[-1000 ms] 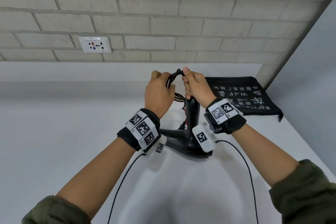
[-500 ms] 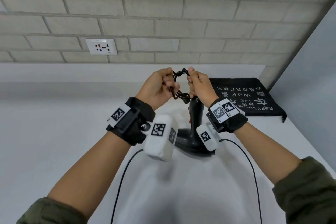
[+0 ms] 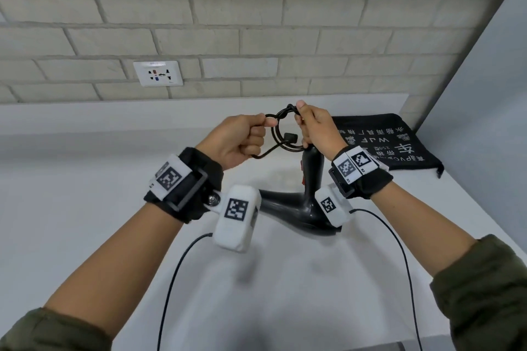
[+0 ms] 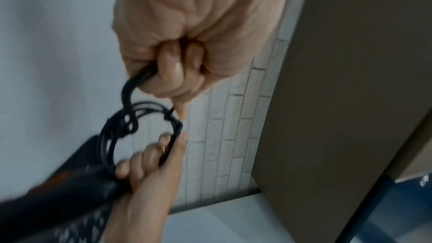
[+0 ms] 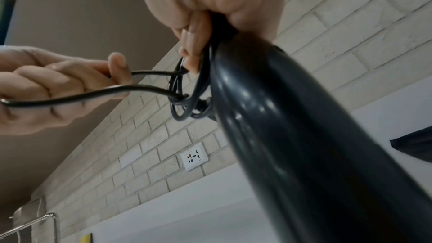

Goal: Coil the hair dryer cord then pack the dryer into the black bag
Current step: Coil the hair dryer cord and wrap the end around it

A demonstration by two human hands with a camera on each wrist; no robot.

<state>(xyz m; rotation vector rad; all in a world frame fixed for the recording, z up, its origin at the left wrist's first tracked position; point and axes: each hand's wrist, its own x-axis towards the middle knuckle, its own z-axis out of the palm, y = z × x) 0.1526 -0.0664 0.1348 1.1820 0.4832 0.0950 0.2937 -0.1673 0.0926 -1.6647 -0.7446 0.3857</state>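
Observation:
The black hair dryer (image 3: 309, 196) stands on the white counter with its handle pointing up. Its cord (image 3: 281, 134) is wound into a small coil above the handle top, with the plug (image 3: 291, 138) hanging inside the loop. My right hand (image 3: 316, 129) grips the coil and the handle top together (image 5: 205, 47). My left hand (image 3: 245, 139) is fisted round a loose strand of cord (image 4: 131, 88) and holds it out to the left of the coil. The black bag (image 3: 382, 142) lies flat at the back right of the counter.
A white wall socket (image 3: 158, 73) sits on the brick wall behind. A grey side wall (image 3: 470, 122) closes the right side. Thin black wrist-camera cables (image 3: 176, 273) trail over the near counter. A metal rack (image 5: 32, 221) shows at the far left in the right wrist view.
My left hand has moved away from the coil to the left, drawing a strand of cord out with it. The right hand keeps its hold on the coil and handle.

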